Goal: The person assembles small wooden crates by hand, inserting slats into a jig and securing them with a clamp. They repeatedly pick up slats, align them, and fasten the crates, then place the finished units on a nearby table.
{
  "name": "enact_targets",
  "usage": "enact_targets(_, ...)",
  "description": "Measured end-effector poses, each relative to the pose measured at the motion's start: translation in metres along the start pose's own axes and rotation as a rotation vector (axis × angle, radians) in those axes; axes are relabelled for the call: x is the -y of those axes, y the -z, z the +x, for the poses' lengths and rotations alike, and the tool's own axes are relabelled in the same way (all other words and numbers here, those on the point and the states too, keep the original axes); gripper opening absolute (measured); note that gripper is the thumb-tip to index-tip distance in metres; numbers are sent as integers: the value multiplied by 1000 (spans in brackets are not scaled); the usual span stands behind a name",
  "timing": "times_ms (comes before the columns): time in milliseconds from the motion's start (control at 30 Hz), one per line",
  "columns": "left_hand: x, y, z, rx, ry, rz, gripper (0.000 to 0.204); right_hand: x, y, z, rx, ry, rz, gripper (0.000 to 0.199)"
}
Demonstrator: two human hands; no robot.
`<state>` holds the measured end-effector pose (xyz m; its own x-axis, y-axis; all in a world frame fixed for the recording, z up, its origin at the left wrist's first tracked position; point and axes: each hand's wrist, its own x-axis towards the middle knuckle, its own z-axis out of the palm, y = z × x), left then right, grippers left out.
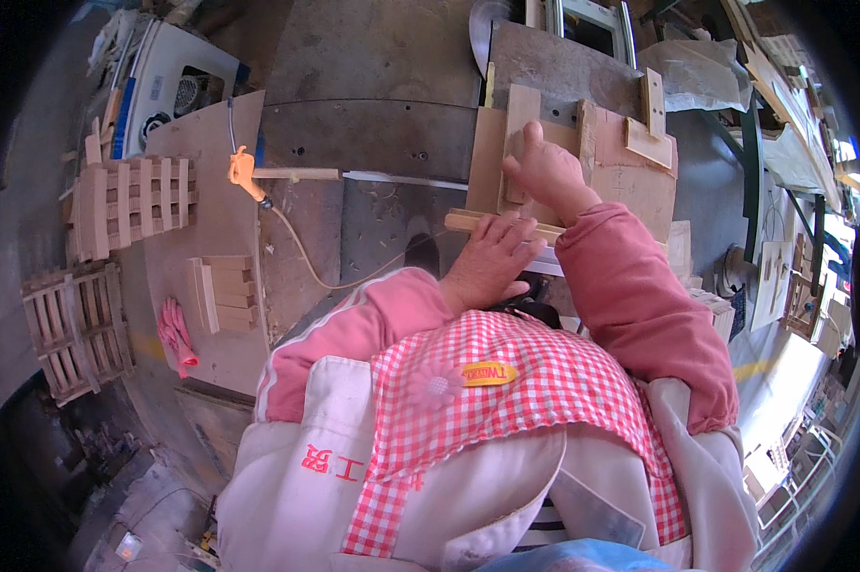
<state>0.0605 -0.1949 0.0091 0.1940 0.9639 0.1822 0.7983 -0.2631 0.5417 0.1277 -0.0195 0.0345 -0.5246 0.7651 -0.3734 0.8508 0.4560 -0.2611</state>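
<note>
My right hand (550, 173) is closed on a flat wooden board (522, 107) that lies lengthwise away from me on a jig-like panel (639, 195). Its fingers are bent, and their undersides are hidden. Nearer to my body, my left hand (492, 259) rests its outstretched fingers on a narrow wooden strip (463, 220) running crosswise at the panel's near edge. The left thumb is held apart from the other fingers. Another upright wooden strip (587, 133) stands on the panel just right of my right hand.
On the left, an orange air gun (242, 172) with a thin hose lies on the machine table (368, 133). Farther left are stacked wooden pieces (144, 200), a pallet (79, 329) and pink gloves (174, 334). A round saw-like disc (485, 33) shows at the far edge.
</note>
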Motion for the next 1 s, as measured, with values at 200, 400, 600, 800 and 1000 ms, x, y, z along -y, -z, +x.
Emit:
enact_targets(200, 12, -10, 6, 23, -133, 96, 74, -1, 1, 8, -17, -17, 14, 49)
enact_targets(400, 19, -8, 20, 2, -147, 133, 75, -4, 5, 24, -42, -6, 1, 48)
enact_targets(600, 27, -5, 33, -52, -157, 124, 69, -8, 9, 42, -46, -20, -1, 49)
enact_targets(800, 33, -1, 45, -66, -155, 131, 68, -10, 15, 55, -53, -14, -8, 52)
enact_targets(1000, 41, 3, 58, -62, -151, 146, 66, -11, 24, 70, -23, -49, -7, 53)
